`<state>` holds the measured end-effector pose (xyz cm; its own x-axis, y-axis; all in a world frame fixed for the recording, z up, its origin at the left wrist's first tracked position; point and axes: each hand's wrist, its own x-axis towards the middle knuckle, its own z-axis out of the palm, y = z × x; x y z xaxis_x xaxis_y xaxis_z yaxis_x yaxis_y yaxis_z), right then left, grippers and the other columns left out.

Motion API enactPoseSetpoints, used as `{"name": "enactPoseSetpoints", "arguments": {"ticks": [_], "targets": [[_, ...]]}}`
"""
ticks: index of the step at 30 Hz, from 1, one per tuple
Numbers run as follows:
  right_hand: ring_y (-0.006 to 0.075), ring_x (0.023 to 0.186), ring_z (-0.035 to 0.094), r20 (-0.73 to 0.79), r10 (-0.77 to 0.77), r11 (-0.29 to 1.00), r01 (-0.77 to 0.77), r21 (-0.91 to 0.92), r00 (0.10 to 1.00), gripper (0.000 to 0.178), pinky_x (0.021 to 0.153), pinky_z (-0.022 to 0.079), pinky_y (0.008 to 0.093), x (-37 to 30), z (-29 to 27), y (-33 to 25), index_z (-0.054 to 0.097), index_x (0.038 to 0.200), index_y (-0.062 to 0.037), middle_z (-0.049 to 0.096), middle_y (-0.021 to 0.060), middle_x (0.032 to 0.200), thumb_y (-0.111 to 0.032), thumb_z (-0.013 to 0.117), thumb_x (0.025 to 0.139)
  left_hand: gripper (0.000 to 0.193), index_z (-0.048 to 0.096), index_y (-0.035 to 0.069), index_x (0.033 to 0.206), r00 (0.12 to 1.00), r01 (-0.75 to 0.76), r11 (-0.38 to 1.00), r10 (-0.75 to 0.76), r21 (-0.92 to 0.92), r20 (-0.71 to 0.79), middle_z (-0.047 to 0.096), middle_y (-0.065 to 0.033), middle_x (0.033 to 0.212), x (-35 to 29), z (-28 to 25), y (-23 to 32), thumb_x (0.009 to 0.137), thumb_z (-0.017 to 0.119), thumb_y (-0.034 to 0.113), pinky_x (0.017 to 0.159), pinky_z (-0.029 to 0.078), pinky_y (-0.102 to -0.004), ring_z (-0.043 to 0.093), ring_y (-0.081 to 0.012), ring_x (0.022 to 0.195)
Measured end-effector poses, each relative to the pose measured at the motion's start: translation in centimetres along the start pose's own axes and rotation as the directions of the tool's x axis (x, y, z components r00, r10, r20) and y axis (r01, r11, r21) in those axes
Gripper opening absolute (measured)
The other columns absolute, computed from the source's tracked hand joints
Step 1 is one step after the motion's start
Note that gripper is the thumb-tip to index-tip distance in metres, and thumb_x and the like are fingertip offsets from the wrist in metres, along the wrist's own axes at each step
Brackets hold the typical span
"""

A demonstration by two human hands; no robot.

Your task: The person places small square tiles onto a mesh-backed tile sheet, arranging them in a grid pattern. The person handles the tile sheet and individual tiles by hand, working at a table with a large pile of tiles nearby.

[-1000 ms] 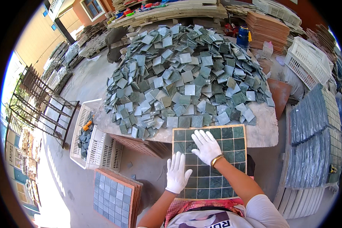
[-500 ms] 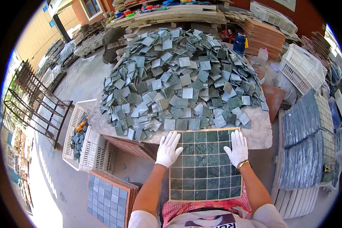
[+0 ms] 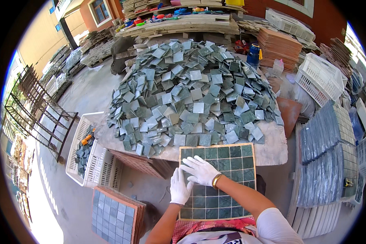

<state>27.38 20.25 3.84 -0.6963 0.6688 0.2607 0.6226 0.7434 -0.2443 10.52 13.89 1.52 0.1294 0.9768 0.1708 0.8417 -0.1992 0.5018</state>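
A tray of dark green square stone tiles (image 3: 221, 202) in a pale frame leans between my lap and the table's front edge. My right hand (image 3: 201, 171), in a white glove, is spread flat over the upper left tiles, its arm crossing the tray. Beside it, my left hand (image 3: 180, 188), also gloved, lies along the tray's left edge with its fingers pointing up and the thumb apart. The two hands are close together, and neither grips anything. Just beyond the tray, a big heap of loose grey-green tiles (image 3: 197, 95) covers the table (image 3: 268, 156).
At left stand a white crate (image 3: 95, 164) of tile pieces and a tile-faced stack of boards (image 3: 113, 215). Bundled tile sheets (image 3: 319, 175) are piled at right, near a white basket (image 3: 319, 77). A blue bottle (image 3: 253, 55) stands behind the heap.
My right hand has left the tray's right edge and crossed leftward onto the tiles. My left hand has slid lower along the left edge. The view has shifted slightly.
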Motion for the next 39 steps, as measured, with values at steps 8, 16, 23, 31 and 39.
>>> {"name": "enactPoseSetpoints", "arguments": {"ticks": [8, 16, 23, 31, 39], "targets": [[0.027, 0.134, 0.035, 0.045, 0.024, 0.977, -0.014, -0.211, 0.999, 0.048, 0.113, 0.023, 0.0416, 3.0, -3.0, 11.5, 0.047, 0.135, -0.0171, 0.042, 0.0104, 0.143, -0.038, 0.05, 0.093, 0.075, 0.032, -0.002, 0.14, 0.999, 0.043, 0.998, -0.043, -0.05, -0.002, 0.04, -0.0247, 0.138, -0.4, -1.1, 0.1, 0.084, 0.065, 0.035, 0.101, 0.037, -0.0451, 0.044, -0.0425, 0.12], [0.0398, 0.131, 0.036, -0.12, 0.233, 0.972, -0.234, 0.009, 0.965, 0.057, 0.109, 0.028, 0.0493, 0.8, -4.8, 6.5, 0.05, 0.131, -0.0108, 0.041, 0.0208, 0.14, -0.032, 0.066, 0.081, 0.068, 0.034, -0.001, 0.14, 0.999, 0.04, 0.971, -0.044, -0.237, -0.013, 0.041, -0.0226, 0.14, -0.4, -0.8, -1.1, 0.088, 0.06, 0.034, 0.106, 0.034, -0.0414, 0.041, -0.0375, 0.127], [0.0393, 0.13, 0.035, 0.0, 0.203, 0.962, -0.2, -0.188, 0.979, 0.061, 0.11, 0.023, 0.0511, 0.8, -1.6, 0.5, 0.051, 0.131, -0.0143, 0.044, 0.0191, 0.137, -0.044, 0.065, 0.079, 0.061, 0.036, -0.001, 0.14, 0.803, 0.416, 0.87, -0.488, -0.264, -0.341, 0.039, -0.0239, 0.142, 2.2, 3.6, -13.9, 0.088, 0.058, 0.021, 0.108, 0.033, -0.039, 0.038, -0.0364, 0.132], [0.0398, 0.128, 0.036, 0.003, 0.223, 0.96, -0.22, -0.172, 0.975, 0.06, 0.109, 0.025, 0.051, 1.5, -2.0, 0.2, 0.054, 0.127, -0.0126, 0.045, 0.0189, 0.134, -0.038, 0.07, 0.074, 0.079, 0.033, 0.005, 0.143, 0.887, 0.458, 0.805, -0.44, 0.377, -0.138, 0.033, -0.0126, 0.149, 4.2, 2.3, -20.5, 0.076, 0.069, 0.028, 0.111, 0.019, -0.0533, 0.029, -0.0291, 0.138], [0.0406, 0.128, 0.036, -0.001, 0.237, 0.957, -0.234, -0.169, 0.971, 0.06, 0.109, 0.025, 0.0516, 1.4, -1.9, 0.1, 0.055, 0.126, -0.0127, 0.045, 0.019, 0.134, -0.037, 0.07, 0.073, 0.053, 0.056, 0.006, 0.112, 0.928, 0.367, 0.852, -0.313, 0.373, -0.201, 0.053, -0.012, 0.108, 2.9, -0.8, -21.2, 0.064, 0.072, 0.022, 0.104, 0.031, -0.0481, 0.047, -0.0305, 0.105]]}}
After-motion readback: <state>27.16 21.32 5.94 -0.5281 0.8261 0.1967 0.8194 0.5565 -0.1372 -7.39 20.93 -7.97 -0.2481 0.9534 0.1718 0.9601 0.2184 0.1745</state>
